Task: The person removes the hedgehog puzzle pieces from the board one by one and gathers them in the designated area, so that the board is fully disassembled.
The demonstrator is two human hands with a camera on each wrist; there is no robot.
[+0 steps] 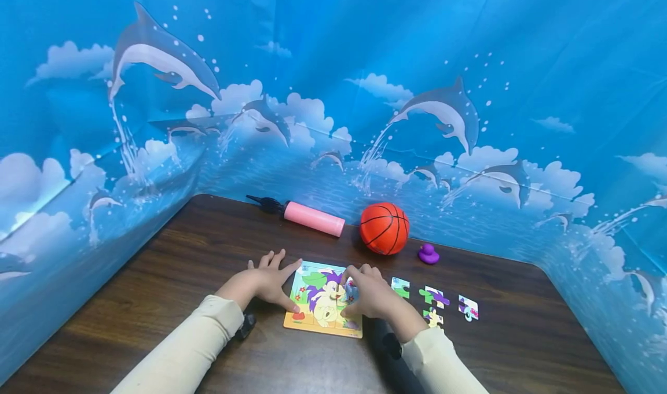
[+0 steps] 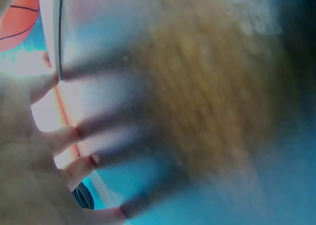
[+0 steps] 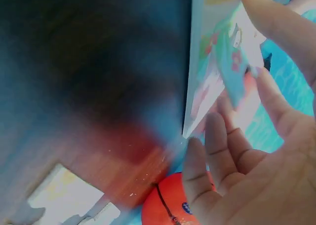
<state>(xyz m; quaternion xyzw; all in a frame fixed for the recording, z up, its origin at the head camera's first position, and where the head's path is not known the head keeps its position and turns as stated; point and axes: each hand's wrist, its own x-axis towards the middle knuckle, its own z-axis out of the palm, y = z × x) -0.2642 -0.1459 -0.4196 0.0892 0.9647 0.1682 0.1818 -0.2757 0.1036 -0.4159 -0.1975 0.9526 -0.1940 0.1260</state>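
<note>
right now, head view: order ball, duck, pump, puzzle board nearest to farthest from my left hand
1. puzzle board, mostly right of the left hand
2. pump, at the back
3. ball, right of pump
4. duck, right of ball

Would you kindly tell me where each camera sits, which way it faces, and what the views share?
Head: on the head, facing forward and down at the square cartoon-printed puzzle board; left hand, right hand and cream sleeves show.
Left wrist: on that wrist, facing the blurred dark-brown wooden table, its hand at left.
Right wrist: on that wrist, facing the board's edge, its hand at right.
All three share the round orange-red basketball.
</note>
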